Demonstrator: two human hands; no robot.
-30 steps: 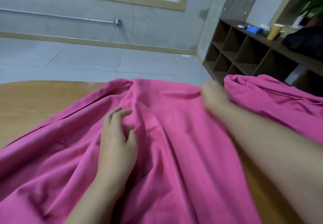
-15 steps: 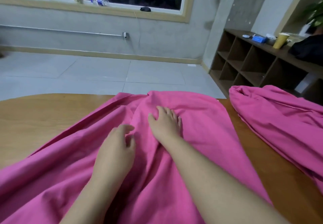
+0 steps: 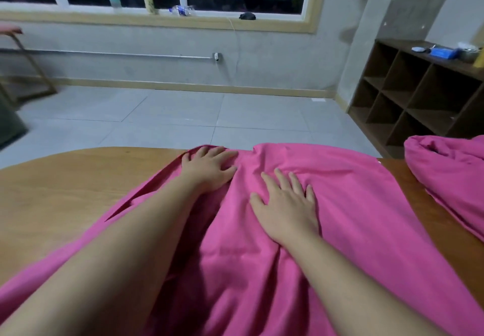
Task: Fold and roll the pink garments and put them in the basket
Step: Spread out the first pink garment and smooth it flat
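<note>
Two pink garments on the wooden counter (image 3: 65, 191), spread pink garment (image 3: 353, 204) centre, bunched second garment (image 3: 450, 173) right, perhaps overhanging, left hand (image 3: 209, 170) and right hand (image 3: 288, 204) flat on the spread one, fingers straight.

We see matt pink cloth garment (image 3: 327, 204), creased, on a smooth, slightly glossy wood table (image 3: 65, 191); floor (image 3: 170, 118) is smooth grey tile, cubby shelf (image 3: 419, 100) dark wood.

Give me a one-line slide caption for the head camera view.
Both hands, left and right, press flat on a pink garment spread over a wooden table.
</note>
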